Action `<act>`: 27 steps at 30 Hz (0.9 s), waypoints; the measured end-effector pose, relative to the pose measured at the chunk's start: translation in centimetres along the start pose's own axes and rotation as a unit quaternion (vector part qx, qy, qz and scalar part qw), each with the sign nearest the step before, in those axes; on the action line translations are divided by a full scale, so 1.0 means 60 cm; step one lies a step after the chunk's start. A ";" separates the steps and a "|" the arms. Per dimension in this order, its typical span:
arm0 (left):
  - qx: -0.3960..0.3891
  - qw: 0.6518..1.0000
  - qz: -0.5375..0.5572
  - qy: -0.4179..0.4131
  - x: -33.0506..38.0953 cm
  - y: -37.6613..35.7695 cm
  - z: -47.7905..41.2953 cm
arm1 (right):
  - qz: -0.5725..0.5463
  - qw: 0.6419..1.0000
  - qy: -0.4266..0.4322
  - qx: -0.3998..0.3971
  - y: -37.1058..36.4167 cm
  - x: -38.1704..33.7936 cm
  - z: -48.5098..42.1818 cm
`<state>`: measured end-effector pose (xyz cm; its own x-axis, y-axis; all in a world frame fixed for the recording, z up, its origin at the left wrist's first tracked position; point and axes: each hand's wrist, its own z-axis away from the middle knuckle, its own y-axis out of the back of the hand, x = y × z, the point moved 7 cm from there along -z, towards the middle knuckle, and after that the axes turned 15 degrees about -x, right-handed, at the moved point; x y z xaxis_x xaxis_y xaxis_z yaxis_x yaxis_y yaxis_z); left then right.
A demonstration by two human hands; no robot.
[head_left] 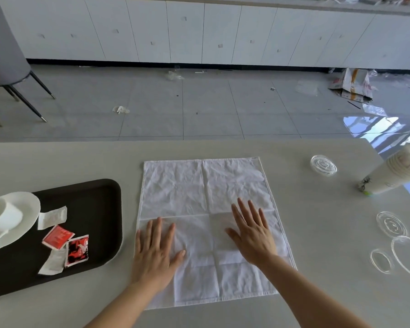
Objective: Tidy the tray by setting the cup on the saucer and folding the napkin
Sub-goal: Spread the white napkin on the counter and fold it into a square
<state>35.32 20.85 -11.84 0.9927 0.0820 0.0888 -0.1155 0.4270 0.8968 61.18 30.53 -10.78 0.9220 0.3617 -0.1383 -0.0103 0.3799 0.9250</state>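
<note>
A white cloth napkin (199, 185) lies spread flat on the table, with crease lines crossing it. My left hand (155, 253) rests palm down on its near left part, fingers apart. My right hand (252, 235) lies flat on its near right part, fingers spread. Neither hand holds anything. On the left, a dark tray (97, 209) carries a white saucer (27, 209) with a white cup (0, 217) standing on it, handle toward me.
Several sachets, two of them red (57, 236), lie on the tray beside the saucer. Clear plastic lids (323, 165) and a stack of paper cups (395, 171) lie on the table's right side. A chair (3, 55) stands far left on the littered floor.
</note>
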 end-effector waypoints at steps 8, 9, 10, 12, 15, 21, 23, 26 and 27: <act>0.012 1.000 0.011 0.003 -0.005 -0.002 -0.021 | -0.020 1.000 -0.013 -0.011 -0.044 0.022 0.069; 0.012 1.000 0.014 0.003 -0.005 -0.003 -0.022 | -0.028 1.000 -0.009 -0.002 -0.042 0.022 0.074; 0.008 1.000 0.015 0.002 -0.005 -0.003 -0.022 | -0.040 0.999 -0.003 0.008 -0.037 0.021 0.079; 0.004 1.000 0.016 -0.004 -0.003 -0.002 -0.019 | -0.062 0.997 0.006 0.042 -0.024 0.020 0.095; 0.001 0.999 0.024 -0.024 0.002 0.011 -0.002 | -0.066 0.994 0.013 0.086 -0.005 0.029 0.127; 0.068 0.990 0.029 -0.117 0.008 0.045 0.076 | -0.082 0.990 -0.012 0.113 0.025 0.077 0.189; 0.061 0.987 0.046 -0.143 0.006 0.041 0.101 | -0.085 0.991 -0.022 0.102 0.024 0.092 0.205; 0.028 0.986 0.055 -0.155 0.000 0.029 0.128 | -0.094 0.993 -0.040 0.054 0.010 0.113 0.223; 0.017 0.986 0.057 -0.156 -0.002 0.027 0.134 | -0.094 0.994 -0.037 0.042 0.006 0.118 0.228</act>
<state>35.29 14.25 -6.93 0.9366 -0.1562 0.3137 -0.2302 0.4006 0.8869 72.98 21.58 -6.60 0.9309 0.2254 -0.2874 0.1941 0.3614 0.9120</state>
